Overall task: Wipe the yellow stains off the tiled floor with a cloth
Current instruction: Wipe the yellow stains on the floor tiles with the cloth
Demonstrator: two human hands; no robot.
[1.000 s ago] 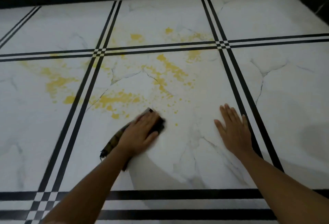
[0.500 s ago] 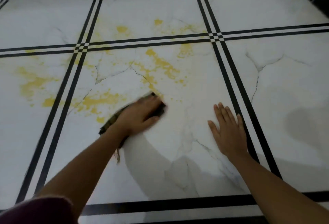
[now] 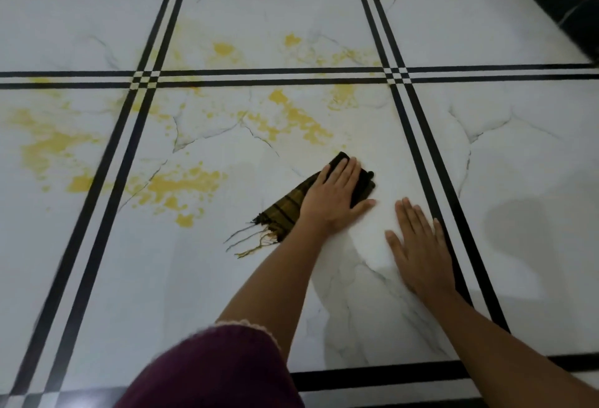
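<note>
Kneeling low over the floor (image 3: 518, 154), the person has a maroon sleeve (image 3: 210, 372) nearest me and both bare forearms stretched forward. Her right hand (image 3: 419, 245) lies flat and spread on a bare part of the tile, holding nothing, just bracing her weight beside a black grout line. Just beside it, a little further out, the left hand (image 3: 337, 195) is pressed flat, fingers together, on top of the cloth (image 3: 288, 210); it pins the cloth to the floor under the palm rather than gripping it.

That cloth looks thin, soft and limp: a dark striped weave, folded under the palm, with a frayed fringe trailing loose toward the near left. I judge it will bunch and slide easily on glossy tile, so the place to hold it is the folded middle, under a flat palm, keeping the loose threads from dragging through the wet yellow.

The tile right around the hands looks clean. Beyond the cloth, the stains (image 3: 298, 119) begin: a streak just past the fingertips, a blotch (image 3: 181, 187) to the left of the cloth, a wide smear (image 3: 55, 145) across the far-left tile, and fainter spots past the cross lines. Most of the wiping seems yet to do.
</note>
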